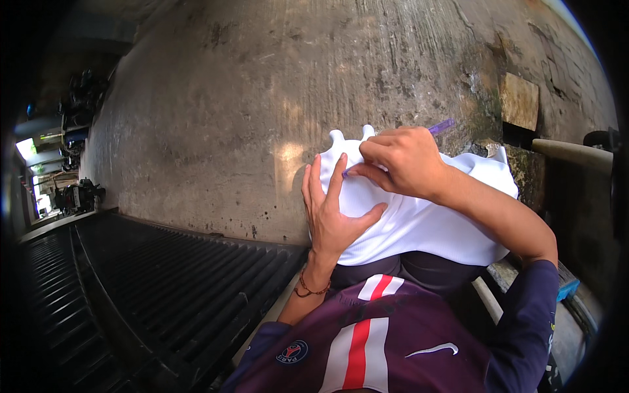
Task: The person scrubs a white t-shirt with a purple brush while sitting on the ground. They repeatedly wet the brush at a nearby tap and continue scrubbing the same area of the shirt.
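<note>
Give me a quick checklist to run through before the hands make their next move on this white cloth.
1. Left hand flat on the white cloth, fingers spread: ok.
2. Right hand pinching the purple pen with the tip end at the cloth: ok.
3. Pen tip visible: cannot tell, fingers hide it.
4. Cloth smooth under the hands: not ok, it bulges and folds.
5. Cloth held off the concrete ground: ok.

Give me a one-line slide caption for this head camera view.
Left hand flat on white cloth while right hand works a purple pen on it, above a concrete floor.
</note>
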The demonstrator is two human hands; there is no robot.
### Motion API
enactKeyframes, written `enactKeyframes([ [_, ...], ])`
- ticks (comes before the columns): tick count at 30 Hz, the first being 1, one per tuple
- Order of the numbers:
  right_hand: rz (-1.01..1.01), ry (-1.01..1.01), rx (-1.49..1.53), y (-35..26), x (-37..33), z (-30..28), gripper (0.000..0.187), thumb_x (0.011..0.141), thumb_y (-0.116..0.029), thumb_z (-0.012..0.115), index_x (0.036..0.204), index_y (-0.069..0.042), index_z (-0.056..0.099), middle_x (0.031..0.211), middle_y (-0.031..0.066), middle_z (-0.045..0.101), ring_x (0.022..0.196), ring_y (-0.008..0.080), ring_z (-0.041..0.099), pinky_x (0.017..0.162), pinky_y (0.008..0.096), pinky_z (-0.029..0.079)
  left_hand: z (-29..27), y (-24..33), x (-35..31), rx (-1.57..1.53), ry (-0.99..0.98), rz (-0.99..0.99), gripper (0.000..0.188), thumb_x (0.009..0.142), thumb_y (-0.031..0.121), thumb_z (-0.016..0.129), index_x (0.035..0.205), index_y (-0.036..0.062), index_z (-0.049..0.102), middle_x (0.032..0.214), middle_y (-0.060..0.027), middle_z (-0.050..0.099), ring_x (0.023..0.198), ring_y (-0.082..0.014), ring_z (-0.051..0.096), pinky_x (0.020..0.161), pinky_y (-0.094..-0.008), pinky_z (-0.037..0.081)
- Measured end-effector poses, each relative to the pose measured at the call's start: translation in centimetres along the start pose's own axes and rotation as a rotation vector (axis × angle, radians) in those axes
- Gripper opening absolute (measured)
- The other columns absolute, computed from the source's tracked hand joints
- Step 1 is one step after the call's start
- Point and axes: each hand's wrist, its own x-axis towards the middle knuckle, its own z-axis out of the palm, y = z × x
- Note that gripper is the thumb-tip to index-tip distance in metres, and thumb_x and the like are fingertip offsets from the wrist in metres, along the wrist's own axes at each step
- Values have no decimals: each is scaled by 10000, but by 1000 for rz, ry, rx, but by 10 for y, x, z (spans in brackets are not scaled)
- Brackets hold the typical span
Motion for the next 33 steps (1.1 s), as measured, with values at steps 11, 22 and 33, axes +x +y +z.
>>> enactKeyframes([
  [11,15,-64,-152,2,-26,14,205,897,-372,803,855,-182,737,770,26,756,693,227,771,559,429,581,0,7,5,105,-30,58,1218,640,442,1059,1688,163,506,1694,-289,390,1551,-511,390,1248,-619,391],
  [22,52,4,-15,-17,-37,12,296,957,-432,800,865,-168,703,740,39,735,686,256,766,560,441,579,-1,1,5,72,-52,-18,1248,633,542,1032,1704,206,486,1713,-319,357,1550,-578,338,1269,-676,349],
  [33,262,141,-131,4,-21,5,351,960,-464,789,833,-155,680,715,36,717,687,259,764,574,447,581,6,-2,4,74,-47,-13,1278,622,534,1040,1716,202,468,1718,-317,352,1560,-575,339,1270,-679,347],
])
